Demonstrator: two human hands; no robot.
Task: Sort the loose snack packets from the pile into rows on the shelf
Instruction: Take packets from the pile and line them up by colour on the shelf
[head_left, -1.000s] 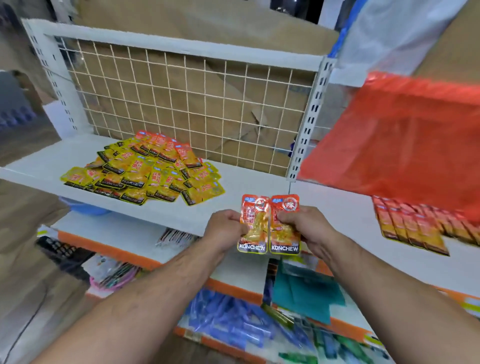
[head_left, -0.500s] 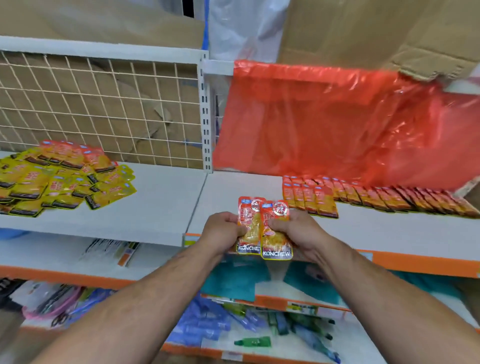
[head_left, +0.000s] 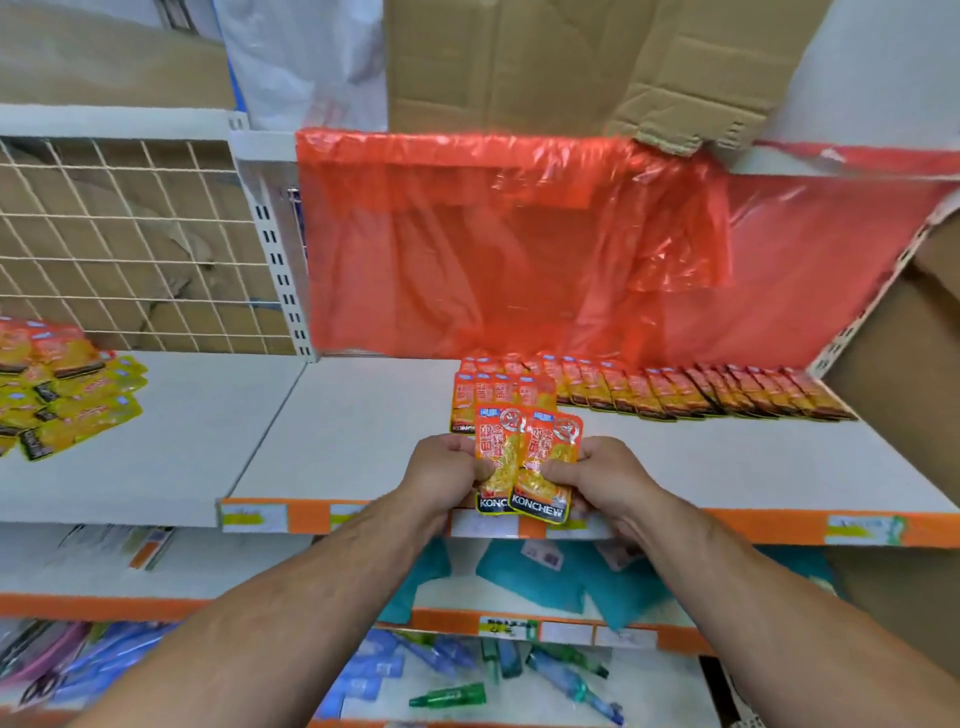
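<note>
Orange packets (head_left: 524, 465), two overlapped, were pinched by the left hand (head_left: 441, 467) and the right hand (head_left: 602, 478). They had swung away from the pile (head_left: 62, 395) to the shelf (head_left: 363, 441) front, just before the row (head_left: 649, 389), seemingly ready for placing.

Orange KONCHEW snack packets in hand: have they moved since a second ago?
Yes. Against the white perforated shelf upright, the held orange snack packets shifted right, from about level with it toward the shelved row of orange packets.
</note>
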